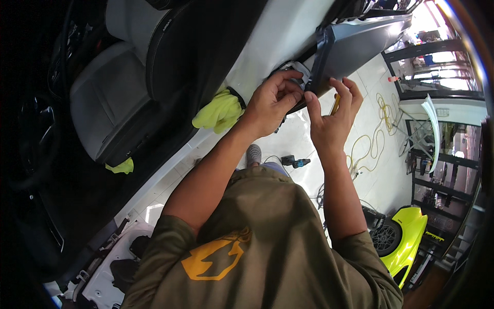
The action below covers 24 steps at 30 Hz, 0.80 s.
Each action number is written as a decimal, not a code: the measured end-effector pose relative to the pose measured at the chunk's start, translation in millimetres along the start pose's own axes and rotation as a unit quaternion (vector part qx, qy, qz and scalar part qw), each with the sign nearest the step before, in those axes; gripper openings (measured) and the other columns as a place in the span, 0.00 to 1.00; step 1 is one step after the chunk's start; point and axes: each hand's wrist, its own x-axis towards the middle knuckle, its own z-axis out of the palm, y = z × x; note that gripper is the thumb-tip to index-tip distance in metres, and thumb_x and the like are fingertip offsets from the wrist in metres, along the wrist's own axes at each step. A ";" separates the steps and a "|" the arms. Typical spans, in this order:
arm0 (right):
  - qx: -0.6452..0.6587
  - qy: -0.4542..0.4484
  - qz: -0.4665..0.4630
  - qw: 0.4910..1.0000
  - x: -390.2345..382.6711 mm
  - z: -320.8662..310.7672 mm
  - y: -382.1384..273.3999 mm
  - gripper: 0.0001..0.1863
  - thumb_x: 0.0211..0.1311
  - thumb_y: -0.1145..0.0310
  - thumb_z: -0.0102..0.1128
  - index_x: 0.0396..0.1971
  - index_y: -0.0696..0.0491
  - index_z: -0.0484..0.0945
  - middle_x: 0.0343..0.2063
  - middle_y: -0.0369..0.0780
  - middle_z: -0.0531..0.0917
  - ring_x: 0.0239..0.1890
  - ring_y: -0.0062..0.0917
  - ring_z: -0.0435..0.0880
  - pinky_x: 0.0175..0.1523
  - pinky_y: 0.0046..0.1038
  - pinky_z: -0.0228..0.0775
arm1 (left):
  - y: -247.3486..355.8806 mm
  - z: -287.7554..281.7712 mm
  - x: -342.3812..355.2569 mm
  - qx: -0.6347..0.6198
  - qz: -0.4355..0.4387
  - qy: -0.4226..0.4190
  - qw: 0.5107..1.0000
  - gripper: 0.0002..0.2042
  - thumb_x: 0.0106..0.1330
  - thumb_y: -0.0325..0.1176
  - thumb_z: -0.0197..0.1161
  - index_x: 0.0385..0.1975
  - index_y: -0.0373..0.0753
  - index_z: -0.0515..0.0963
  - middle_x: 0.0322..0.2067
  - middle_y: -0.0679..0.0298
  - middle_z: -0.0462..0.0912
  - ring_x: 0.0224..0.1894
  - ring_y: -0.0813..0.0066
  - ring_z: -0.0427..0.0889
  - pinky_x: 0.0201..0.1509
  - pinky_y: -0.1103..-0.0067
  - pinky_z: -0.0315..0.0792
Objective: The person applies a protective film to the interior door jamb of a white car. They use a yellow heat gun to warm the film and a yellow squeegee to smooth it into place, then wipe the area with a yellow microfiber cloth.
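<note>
Mine: left hand (267, 106), fingers curled, contents I cannot tell; right hand (328, 125), thumb and fingers wide, yellow stick (336, 104) alongside; both beside a grey panel (355, 50).

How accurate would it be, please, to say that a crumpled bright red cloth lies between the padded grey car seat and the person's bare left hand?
Not quite: the colour is wrong. The head view shows the crumpled cloth as bright yellow-green; it does lie between the padded grey car seat and the person's bare left hand.
</note>
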 end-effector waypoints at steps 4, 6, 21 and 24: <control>-0.009 -0.010 -0.033 0.999 -12.1 1.2 7.7 0.30 0.51 0.66 0.72 0.54 0.55 0.70 0.56 0.51 0.63 0.58 0.44 0.67 0.59 0.38 0.65 | -0.6 -3.9 -6.5 -0.057 -0.020 -0.031 0.998 0.21 0.65 0.21 0.58 0.58 0.33 0.68 0.40 0.64 0.78 0.44 0.81 0.77 0.51 0.83 0.71; 0.004 -0.006 -0.027 1.000 -15.0 4.0 8.5 0.31 0.51 0.67 0.72 0.54 0.56 0.69 0.56 0.51 0.63 0.58 0.44 0.66 0.59 0.38 0.65 | -0.9 -5.7 -4.9 -0.016 -0.005 -0.036 0.999 0.20 0.64 0.21 0.58 0.58 0.34 0.69 0.39 0.65 0.78 0.43 0.82 0.77 0.50 0.84 0.71; -0.029 0.012 -0.033 0.999 17.6 -6.7 -7.6 0.25 0.49 0.63 0.73 0.47 0.55 0.75 0.56 0.50 0.64 0.58 0.42 0.68 0.58 0.36 0.65 | -1.1 -1.1 1.6 0.069 0.008 -0.001 0.998 0.13 0.62 0.20 0.57 0.48 0.33 0.72 0.35 0.66 0.79 0.39 0.84 0.77 0.46 0.84 0.72; -0.034 0.016 -0.054 0.998 28.3 -7.7 -7.9 0.27 0.49 0.61 0.73 0.47 0.55 0.75 0.57 0.50 0.64 0.59 0.43 0.67 0.59 0.37 0.65 | 1.1 -0.2 1.1 0.067 0.004 0.003 0.998 0.13 0.63 0.20 0.57 0.47 0.33 0.73 0.35 0.65 0.79 0.39 0.82 0.78 0.47 0.83 0.72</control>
